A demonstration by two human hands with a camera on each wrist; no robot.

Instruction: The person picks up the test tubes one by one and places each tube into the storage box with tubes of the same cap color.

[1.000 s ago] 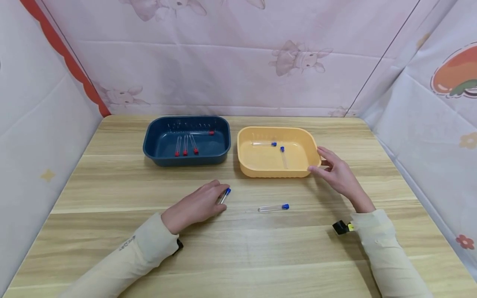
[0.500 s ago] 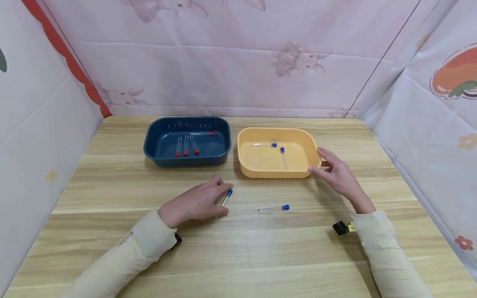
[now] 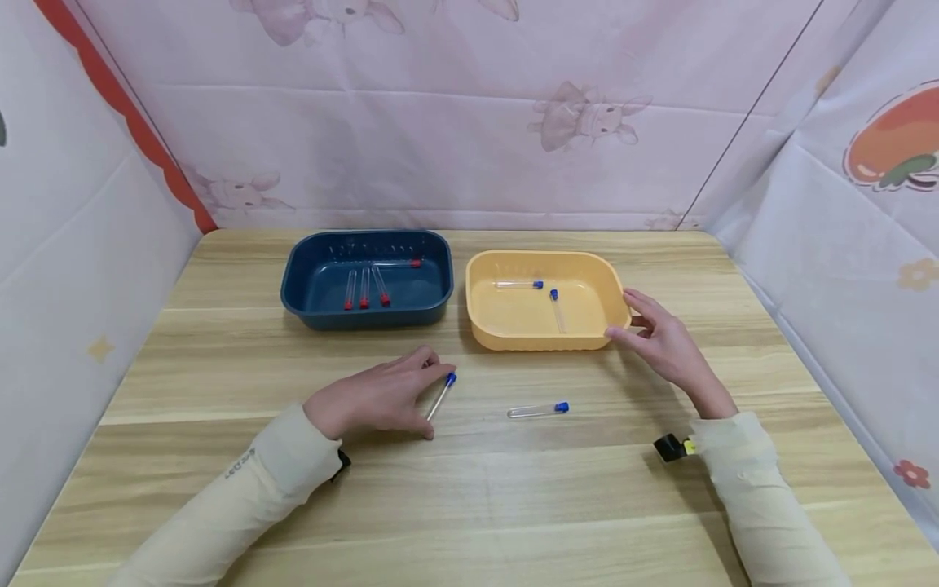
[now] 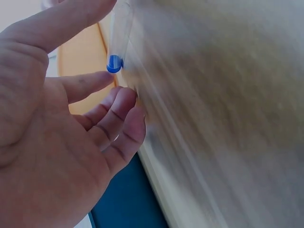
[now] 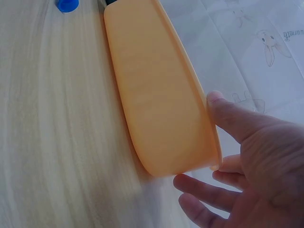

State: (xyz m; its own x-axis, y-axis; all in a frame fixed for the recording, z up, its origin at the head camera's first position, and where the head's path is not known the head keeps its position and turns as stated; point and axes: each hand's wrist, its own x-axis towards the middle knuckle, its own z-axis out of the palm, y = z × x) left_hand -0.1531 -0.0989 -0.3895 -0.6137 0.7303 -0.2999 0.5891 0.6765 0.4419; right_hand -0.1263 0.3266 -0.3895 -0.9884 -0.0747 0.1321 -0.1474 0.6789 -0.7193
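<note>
My left hand (image 3: 381, 396) is spread around a test tube (image 3: 441, 396) with a blue cap. Its index fingertip is at the cap and its thumb near the rounded end. In the left wrist view the tube (image 4: 117, 40) lies between thumb and index finger, the other fingers bent loosely. My right hand (image 3: 663, 343) holds the right end of the yellow basin (image 3: 543, 342), thumb at the front rim and fingers around the corner. Inside the basin lie two blue-capped tubes (image 3: 519, 284). Another blue-capped test tube (image 3: 538, 410) lies on the table in front.
A dark blue basin (image 3: 367, 319) stands left of the yellow one, with several red-capped test tubes (image 3: 364, 287) inside. Both basins are on a wood-grain table (image 3: 499, 505). Printed cloth (image 3: 455, 147) hangs behind and at the sides.
My left thumb has moved down and away from the index finger, showing more of the tube between them. The left wrist has drawn slightly left. My right hand stays at the yellow basin.
</note>
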